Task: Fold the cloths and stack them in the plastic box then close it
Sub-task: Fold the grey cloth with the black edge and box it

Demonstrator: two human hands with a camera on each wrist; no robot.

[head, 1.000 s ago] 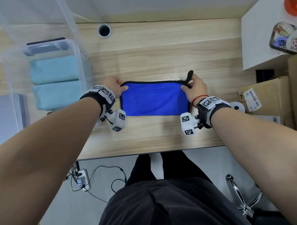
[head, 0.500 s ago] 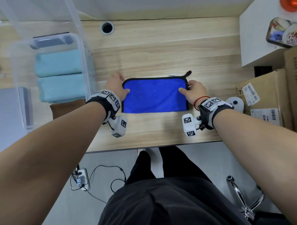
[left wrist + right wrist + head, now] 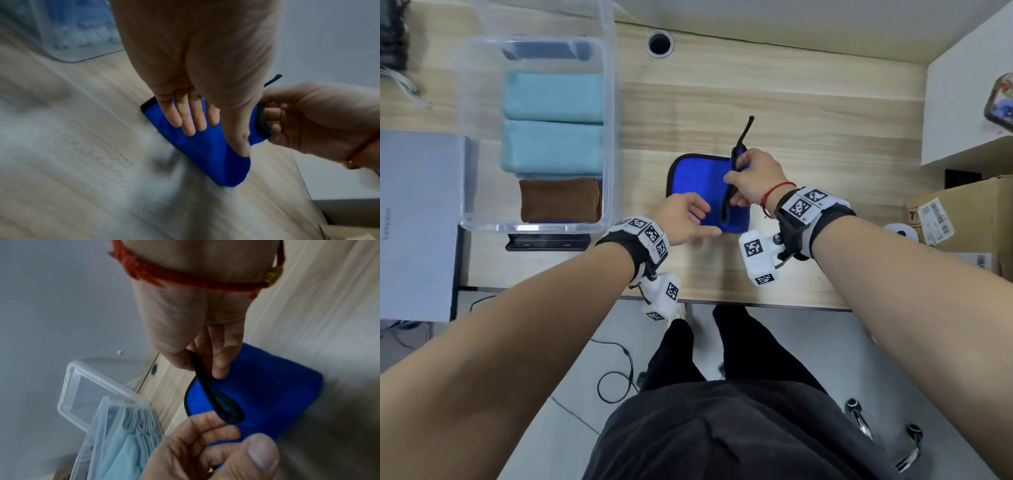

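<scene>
A blue cloth [image 3: 697, 174] with black trim lies on the wooden table, its right part lifted and partly folded over to the left. My right hand [image 3: 748, 176] pinches the black trimmed edge [image 3: 202, 378] and holds it above the cloth; a black loop sticks up behind it. My left hand [image 3: 686, 219] lies on the near part of the cloth with straight fingers [image 3: 185, 123] that press it down. The clear plastic box [image 3: 608, 137] stands open to the left, with two light-blue folded cloths [image 3: 551, 120] and a brown one [image 3: 560, 200] inside.
The box's clear lid [image 3: 82, 386] stands up at its far side. A grey laptop [image 3: 417, 222] lies far left; a cardboard box [image 3: 969, 212] and a white cabinet [image 3: 969, 102] are at the right. A cable hole [image 3: 660, 44] is at the back. The table's near edge runs just behind my wrists.
My right hand has lifted the cloth's right edge and carried it leftward over the cloth. My left hand left the far left corner and now presses the near part.
</scene>
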